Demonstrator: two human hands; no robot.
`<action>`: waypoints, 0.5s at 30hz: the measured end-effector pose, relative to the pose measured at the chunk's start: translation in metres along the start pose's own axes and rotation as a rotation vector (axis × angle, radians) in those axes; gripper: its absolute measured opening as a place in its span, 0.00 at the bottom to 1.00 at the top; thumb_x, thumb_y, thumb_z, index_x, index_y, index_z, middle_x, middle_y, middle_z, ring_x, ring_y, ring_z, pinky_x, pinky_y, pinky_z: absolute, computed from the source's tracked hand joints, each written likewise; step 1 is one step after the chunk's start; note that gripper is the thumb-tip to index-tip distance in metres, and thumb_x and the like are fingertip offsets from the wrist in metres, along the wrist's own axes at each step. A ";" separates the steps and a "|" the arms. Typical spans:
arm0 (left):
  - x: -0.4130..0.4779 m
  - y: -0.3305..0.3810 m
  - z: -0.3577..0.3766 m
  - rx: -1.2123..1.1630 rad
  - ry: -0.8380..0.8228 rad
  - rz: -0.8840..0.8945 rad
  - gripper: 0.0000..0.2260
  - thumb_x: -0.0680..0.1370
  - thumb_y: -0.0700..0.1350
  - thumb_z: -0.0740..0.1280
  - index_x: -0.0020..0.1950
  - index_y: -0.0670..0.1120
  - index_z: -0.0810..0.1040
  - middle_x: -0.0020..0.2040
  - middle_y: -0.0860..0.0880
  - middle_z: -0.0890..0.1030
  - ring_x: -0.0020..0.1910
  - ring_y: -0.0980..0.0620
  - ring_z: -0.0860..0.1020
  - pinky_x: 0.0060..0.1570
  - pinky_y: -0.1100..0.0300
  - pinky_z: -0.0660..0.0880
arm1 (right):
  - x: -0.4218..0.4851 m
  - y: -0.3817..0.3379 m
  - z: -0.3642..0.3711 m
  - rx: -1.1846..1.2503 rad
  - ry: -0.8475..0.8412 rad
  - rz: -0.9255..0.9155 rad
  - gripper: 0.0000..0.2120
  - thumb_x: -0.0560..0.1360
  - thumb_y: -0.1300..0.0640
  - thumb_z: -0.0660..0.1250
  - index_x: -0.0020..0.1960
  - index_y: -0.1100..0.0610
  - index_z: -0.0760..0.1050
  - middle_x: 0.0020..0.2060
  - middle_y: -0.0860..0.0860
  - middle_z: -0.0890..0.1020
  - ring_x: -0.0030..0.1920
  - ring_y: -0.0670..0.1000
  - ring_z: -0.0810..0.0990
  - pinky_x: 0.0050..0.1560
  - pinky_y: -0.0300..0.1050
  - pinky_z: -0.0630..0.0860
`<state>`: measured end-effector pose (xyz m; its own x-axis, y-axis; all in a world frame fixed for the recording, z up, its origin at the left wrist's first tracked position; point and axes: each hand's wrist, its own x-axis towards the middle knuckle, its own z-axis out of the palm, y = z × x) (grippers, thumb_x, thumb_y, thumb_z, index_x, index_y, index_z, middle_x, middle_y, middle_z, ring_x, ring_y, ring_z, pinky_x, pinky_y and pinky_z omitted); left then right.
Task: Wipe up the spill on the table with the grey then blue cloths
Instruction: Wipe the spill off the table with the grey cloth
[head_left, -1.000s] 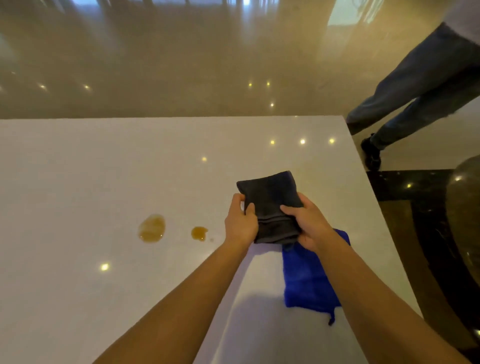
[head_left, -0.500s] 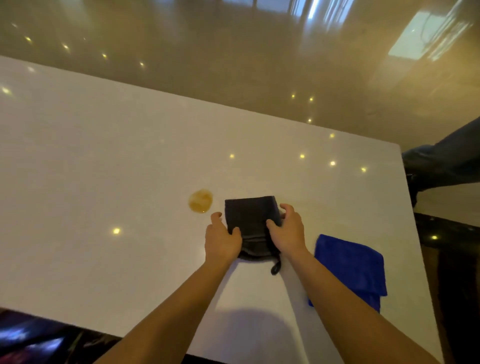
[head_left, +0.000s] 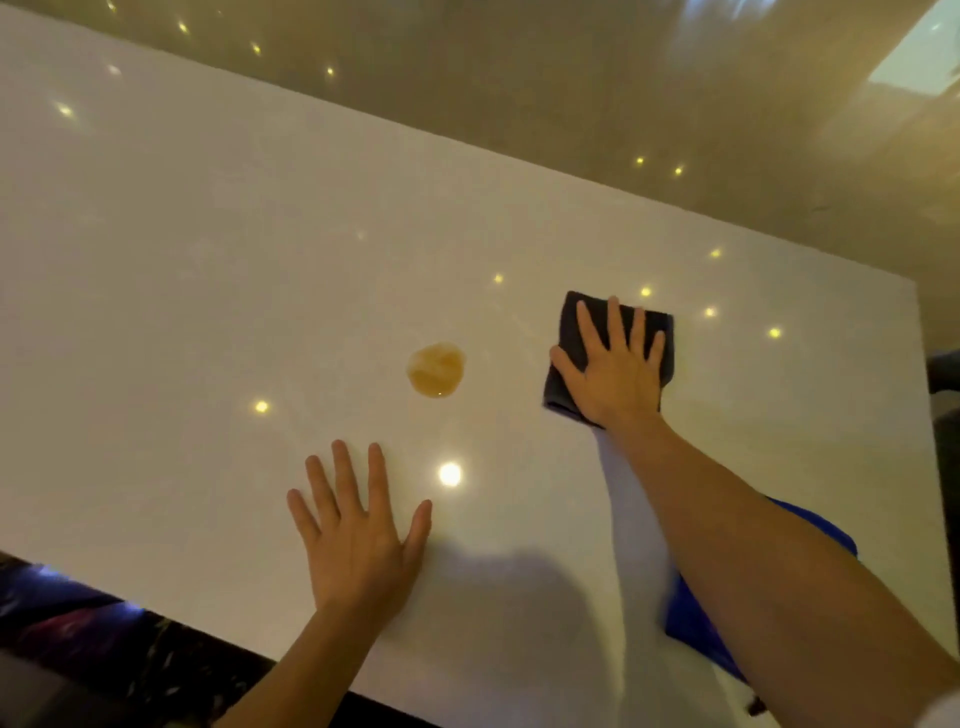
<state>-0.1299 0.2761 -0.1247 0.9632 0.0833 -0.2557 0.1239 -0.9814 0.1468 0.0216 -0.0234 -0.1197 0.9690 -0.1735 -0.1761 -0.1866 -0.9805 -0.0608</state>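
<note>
While the right hand (head_left: 615, 371) lies flat with spread fingers on the folded grey cloth (head_left: 563, 332), right of centre in the frame, it presses the cloth onto the white table (head_left: 208, 234) and does not clench it. The left hand (head_left: 358, 540) rests open on the bare table at lower centre and holds nothing. One amber spill (head_left: 436, 370) is left of the cloth, a little apart from it and not yet wiped. The blue cloth (head_left: 691, 618) waits at the lower right, partly hidden under the right forearm. The grey cloth looks soft, light and thick, so I think it slides easily on this glossy surface; a flat palm on its middle should keep the folds together.
</note>
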 end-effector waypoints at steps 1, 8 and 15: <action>0.000 -0.001 0.001 0.009 0.006 0.003 0.38 0.77 0.69 0.43 0.82 0.50 0.42 0.82 0.40 0.43 0.79 0.36 0.38 0.76 0.34 0.42 | 0.000 -0.002 0.000 0.008 0.028 0.020 0.35 0.80 0.31 0.48 0.83 0.44 0.50 0.83 0.55 0.52 0.81 0.64 0.48 0.78 0.70 0.46; 0.000 -0.003 0.000 0.048 -0.024 -0.005 0.39 0.76 0.71 0.39 0.80 0.51 0.36 0.81 0.42 0.36 0.78 0.38 0.33 0.76 0.34 0.42 | -0.164 -0.035 0.045 0.017 0.019 -0.671 0.35 0.78 0.33 0.56 0.82 0.42 0.54 0.82 0.55 0.58 0.81 0.65 0.52 0.77 0.70 0.52; 0.000 -0.005 0.003 0.044 -0.004 0.004 0.38 0.77 0.70 0.43 0.81 0.51 0.41 0.82 0.40 0.43 0.79 0.36 0.38 0.76 0.33 0.45 | -0.021 0.010 0.001 -0.006 0.079 -0.291 0.31 0.81 0.35 0.53 0.81 0.42 0.57 0.82 0.53 0.58 0.81 0.62 0.54 0.78 0.68 0.52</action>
<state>-0.1309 0.2806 -0.1288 0.9627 0.0785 -0.2589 0.1091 -0.9884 0.1060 -0.0010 -0.0293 -0.1176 0.9912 0.1087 -0.0755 0.1016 -0.9906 -0.0919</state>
